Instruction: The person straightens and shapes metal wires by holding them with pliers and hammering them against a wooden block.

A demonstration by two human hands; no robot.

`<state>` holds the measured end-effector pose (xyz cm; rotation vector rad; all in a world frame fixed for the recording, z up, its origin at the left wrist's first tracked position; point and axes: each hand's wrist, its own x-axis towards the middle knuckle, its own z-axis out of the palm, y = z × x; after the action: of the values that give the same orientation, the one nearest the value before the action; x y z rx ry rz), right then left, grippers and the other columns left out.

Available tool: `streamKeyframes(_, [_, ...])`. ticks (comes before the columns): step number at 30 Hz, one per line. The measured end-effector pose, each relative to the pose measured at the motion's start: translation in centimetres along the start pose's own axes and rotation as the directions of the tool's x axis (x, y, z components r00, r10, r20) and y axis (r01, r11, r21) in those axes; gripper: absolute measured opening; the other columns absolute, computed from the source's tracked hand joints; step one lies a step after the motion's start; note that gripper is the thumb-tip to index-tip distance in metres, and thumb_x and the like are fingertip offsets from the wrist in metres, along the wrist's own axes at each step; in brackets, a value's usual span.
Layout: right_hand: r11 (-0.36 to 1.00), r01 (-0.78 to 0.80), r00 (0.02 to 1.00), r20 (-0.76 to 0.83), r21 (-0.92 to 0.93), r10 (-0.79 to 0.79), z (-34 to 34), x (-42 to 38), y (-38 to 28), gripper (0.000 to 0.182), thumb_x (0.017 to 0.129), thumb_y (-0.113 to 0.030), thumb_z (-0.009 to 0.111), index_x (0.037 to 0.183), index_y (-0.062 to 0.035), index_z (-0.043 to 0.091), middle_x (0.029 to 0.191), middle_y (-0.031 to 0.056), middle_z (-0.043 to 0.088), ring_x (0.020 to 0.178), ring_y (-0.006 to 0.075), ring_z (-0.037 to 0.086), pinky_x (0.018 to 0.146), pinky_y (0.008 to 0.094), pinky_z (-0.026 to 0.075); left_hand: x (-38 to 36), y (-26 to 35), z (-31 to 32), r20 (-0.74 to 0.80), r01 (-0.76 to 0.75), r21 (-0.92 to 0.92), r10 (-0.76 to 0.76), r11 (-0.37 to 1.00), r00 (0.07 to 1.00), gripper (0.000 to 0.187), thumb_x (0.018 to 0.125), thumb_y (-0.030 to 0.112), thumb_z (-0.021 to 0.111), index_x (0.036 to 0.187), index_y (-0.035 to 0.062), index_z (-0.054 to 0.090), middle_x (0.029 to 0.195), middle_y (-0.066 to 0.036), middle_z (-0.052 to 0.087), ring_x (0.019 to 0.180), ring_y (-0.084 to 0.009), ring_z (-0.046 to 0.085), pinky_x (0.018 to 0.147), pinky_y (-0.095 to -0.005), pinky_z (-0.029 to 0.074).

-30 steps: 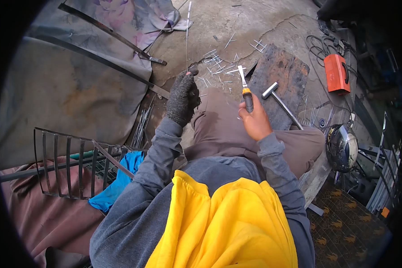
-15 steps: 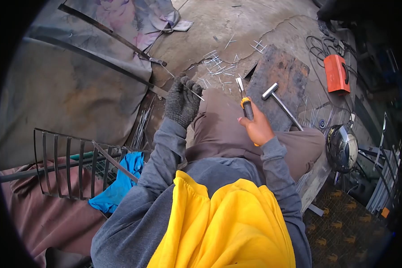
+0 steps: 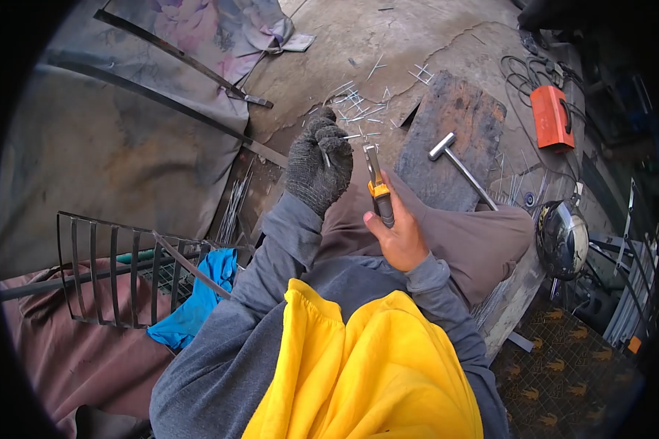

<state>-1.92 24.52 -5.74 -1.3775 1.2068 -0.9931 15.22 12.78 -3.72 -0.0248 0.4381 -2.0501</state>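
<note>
My left hand (image 3: 318, 162), in a dark grey knit glove, is closed round a thin metal rod (image 3: 352, 137), whose end sticks out to the right. Bare and closed, my right hand (image 3: 403, 234) grips pliers (image 3: 379, 189) with yellow and black handles. The tips of the pliers point up, just right of the rod's end. Right of my hands, a metal hammer (image 3: 464, 170) lies across a dark, worn board (image 3: 454, 124).
Cut rod pieces (image 3: 355, 106) lie scattered on the floor beyond my hands. An orange machine (image 3: 552, 117) with cables and a welding helmet (image 3: 561, 240) are at the right. A metal grille (image 3: 113, 271) and blue cloth (image 3: 198, 298) lie at the left.
My left hand has moved right and turned, with the rod's end now pointing right. My right hand has moved left with the pliers, close to the rod.
</note>
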Motion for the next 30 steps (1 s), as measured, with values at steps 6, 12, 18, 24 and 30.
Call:
streamKeyframes(6, [0.987,0.096,0.992,-0.064,-0.13,-0.105,-0.1,0.4,-0.3,0.071,0.092,-0.011,0.06,0.153,-0.0017,0.024,0.142,0.0281,0.045,0.132,0.0422,0.045,0.109,0.0407,0.037,-0.4,-0.9,-0.8,-0.036,0.018,0.007,-0.018,1.0,0.999,0.014,0.102,0.011,0.045,0.106,0.0028,0.055,0.074,-0.003,0.056,0.064,-0.0132,0.056,0.066,-0.0294,0.056])
streamKeyframes(12, [0.989,0.061,0.994,-0.086,-0.136,-0.073,-0.4,0.6,-0.7,0.06,0.093,-0.014,0.062,0.146,0.0018,0.038,0.121,0.0177,0.059,0.11,0.0275,0.059,0.098,0.0349,0.043,-0.3,-1.4,-1.4,-0.115,-0.015,-0.023,0.012,1.0,0.993,0.016,0.102,0.012,0.045,0.109,0.0027,0.056,0.076,-0.004,0.058,0.063,-0.0136,0.056,0.065,-0.0302,0.057])
streamKeyframes(18, [0.998,-0.026,0.985,-0.17,-0.062,0.015,-0.5,0.4,-1.6,0.051,0.093,-0.017,0.063,0.138,0.0016,0.048,0.103,0.0168,0.064,0.095,0.0278,0.063,0.089,0.0369,0.048,-0.7,-3.1,-0.7,-0.305,-0.039,0.641,0.301,0.766,0.903,0.02,0.101,0.024,0.053,0.103,0.0045,0.06,0.085,-0.006,0.063,0.073,-0.0152,0.061,0.066,-0.032,0.056])
streamKeyframes(24, [0.965,-0.186,0.976,-0.079,0.183,0.203,-1.9,0.5,-1.8,0.044,0.094,-0.021,0.063,0.131,0.0005,0.053,0.09,0.0073,0.061,0.075,0.0136,0.058,0.071,0.0292,0.05,-1.9,-1.7,-0.4,0.327,-0.07,0.886,0.509,-0.458,0.796,0.026,0.094,0.025,0.067,0.105,0.0033,0.061,0.089,-0.008,0.064,0.082,-0.016,0.063,0.077,-0.0306,0.052])
streamKeyframes(30, [0.869,-0.259,0.965,0.15,0.422,0.215,-2.9,0.8,-4.2,0.053,0.094,-0.018,0.06,0.142,-0.0025,0.045,0.095,0.0032,0.057,0.076,0.0104,0.056,0.066,0.0253,0.048,-1.6,-2.7,4.5,0.528,-0.401,0.537,-0.076,-0.742,0.846,0.026,0.098,0.022,0.06,0.113,0.0007,0.062,0.101,-0.008,0.064,0.094,-0.0127,0.06,0.078,-0.0287,0.051])
